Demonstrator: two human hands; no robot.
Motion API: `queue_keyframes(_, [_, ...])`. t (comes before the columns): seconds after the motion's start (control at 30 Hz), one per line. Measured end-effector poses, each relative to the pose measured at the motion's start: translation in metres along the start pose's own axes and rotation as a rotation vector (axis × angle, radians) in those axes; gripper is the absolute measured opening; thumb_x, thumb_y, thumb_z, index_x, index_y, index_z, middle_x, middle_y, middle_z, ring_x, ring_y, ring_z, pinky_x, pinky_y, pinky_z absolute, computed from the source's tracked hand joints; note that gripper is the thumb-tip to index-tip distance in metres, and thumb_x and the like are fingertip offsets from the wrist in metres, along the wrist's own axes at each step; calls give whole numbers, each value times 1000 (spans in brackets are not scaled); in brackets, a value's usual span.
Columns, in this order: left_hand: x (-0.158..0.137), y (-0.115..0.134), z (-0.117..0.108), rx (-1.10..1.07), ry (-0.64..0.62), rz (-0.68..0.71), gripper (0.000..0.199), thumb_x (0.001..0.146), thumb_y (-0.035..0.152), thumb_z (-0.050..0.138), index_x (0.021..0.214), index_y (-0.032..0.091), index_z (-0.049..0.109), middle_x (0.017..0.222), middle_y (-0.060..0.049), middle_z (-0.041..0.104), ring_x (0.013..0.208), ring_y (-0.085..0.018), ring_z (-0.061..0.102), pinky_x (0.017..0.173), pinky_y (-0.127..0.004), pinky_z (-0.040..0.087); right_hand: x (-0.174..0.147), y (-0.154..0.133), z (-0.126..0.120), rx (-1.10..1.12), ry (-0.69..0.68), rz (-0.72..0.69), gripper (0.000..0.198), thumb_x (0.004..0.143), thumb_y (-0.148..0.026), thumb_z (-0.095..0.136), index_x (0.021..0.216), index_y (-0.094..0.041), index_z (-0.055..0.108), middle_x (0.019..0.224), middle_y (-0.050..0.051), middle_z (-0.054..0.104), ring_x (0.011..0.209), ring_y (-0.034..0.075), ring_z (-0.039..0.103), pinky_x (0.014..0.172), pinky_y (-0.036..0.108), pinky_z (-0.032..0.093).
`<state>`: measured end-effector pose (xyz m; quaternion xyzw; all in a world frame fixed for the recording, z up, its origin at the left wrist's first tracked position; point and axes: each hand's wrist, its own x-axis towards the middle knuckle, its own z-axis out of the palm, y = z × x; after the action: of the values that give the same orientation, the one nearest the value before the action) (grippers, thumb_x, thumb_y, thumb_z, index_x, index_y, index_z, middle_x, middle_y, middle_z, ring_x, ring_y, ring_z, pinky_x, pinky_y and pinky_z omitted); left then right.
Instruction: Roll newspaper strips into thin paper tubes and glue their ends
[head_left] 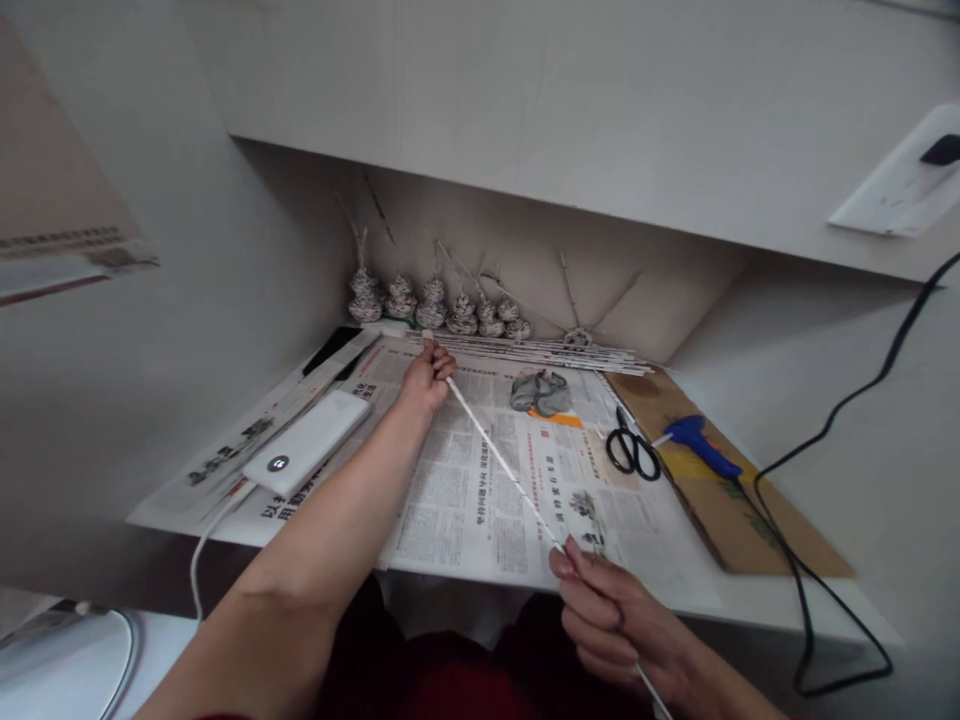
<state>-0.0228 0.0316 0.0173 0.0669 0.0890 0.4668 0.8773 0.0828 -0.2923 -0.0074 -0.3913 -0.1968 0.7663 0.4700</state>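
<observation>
The left hand (pixel 430 375) is out ahead, clenched around the stick (pixel 504 464), and the right hand (pixel 609 608), nearer in, grips it as well, the pale length slanting between the two above the newspaper (pixel 442 490)! Just beyond the left hand lie loose sticks (pixel 540 352), woven gourds (pixel 433 306) behind them; out past the right hand, scissors (pixel 632 452) and a glue gun (pixel 703 446).

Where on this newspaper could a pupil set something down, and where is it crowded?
Newspaper lies bare between the left forearm and paper strand; another patch, between right hand, scissors and cardboard. Crowded: the back, with woven gourds and paper rods, and around the glue gun.
</observation>
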Motion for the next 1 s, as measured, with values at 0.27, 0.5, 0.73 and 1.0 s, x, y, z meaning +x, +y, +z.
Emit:
queue_keyframes(0.27, [6, 3, -4, 39, 99, 96, 29, 94, 30, 36, 69, 16, 42, 48, 7, 35, 33, -2, 28, 30, -11, 18, -20, -8, -5, -1216, 593, -240, 36, 83, -52, 50, 99, -21, 56, 58, 0, 52, 51, 14, 50, 50, 25, 37])
queue_keyframes(0.5, [5, 1, -4, 59, 87, 87, 29, 94, 29, 37, 68, 16, 41, 49, 7, 35, 33, -2, 28, 30, -12, 17, -28, 2, -10, -793, 395, -128, 38, 90, -53, 35, 80, -21, 52, 45, -7, 35, 36, 9, 33, 39, 21, 27])
queue_keyframes(0.73, [0, -2, -1, 50, 48, 37, 30, 95, 27, 35, 68, 15, 41, 48, 7, 33, 32, -1, 28, 30, -12, 16, -24, 18, -7, -105, 109, 29, 35, 88, -54, 39, 77, -22, 46, 39, -11, 20, 29, 6, 18, 29, 17, 19])
queue_keyframes(1.0, [6, 2, -5, 65, 105, 101, 29, 94, 28, 36, 68, 16, 41, 49, 6, 36, 33, -2, 28, 30, -12, 17, -34, -8, -4, -1473, 661, -256, 36, 84, -54, 45, 94, -21, 58, 75, 6, 62, 70, 20, 59, 62, 29, 41])
